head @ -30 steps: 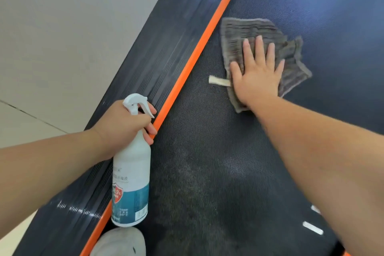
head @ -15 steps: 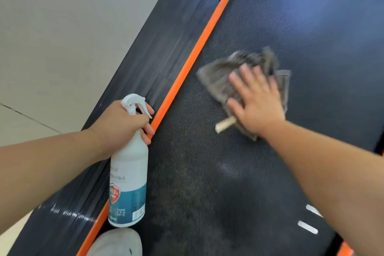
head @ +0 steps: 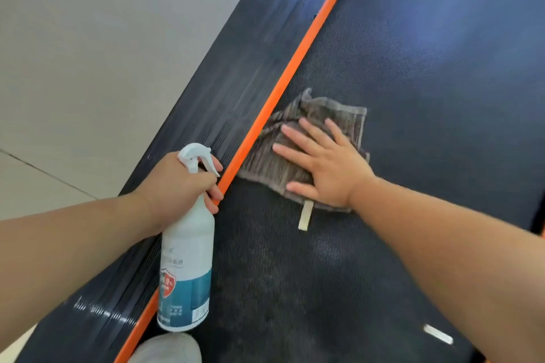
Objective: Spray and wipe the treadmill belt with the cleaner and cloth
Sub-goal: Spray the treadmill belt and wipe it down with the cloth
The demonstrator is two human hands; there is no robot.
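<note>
Ahead and to the right of the cloth [head: 339, 115], the treadmill belt [head: 427, 82] offers open passage. Leftward, the orange strip [head: 289, 74] borders the cloth; just beyond it, the spray bottle [head: 185, 259] and the left hand [head: 174, 186] gripping it block the way.

To my left lies a pale grey tiled floor [head: 88, 53], matt and plain, with one thin dark grout line [head: 44, 173] crossing it at a slant. Beside it runs the treadmill's dark side rail [head: 236, 82], ribbed lengthwise, with bluish glare at its far end and small white glints near me. An orange trim strip [head: 290, 74] borders the rail's inner edge. At the bottom edge sits a pale rounded shape [head: 168, 348], cut off; I cannot tell what it is.
</note>
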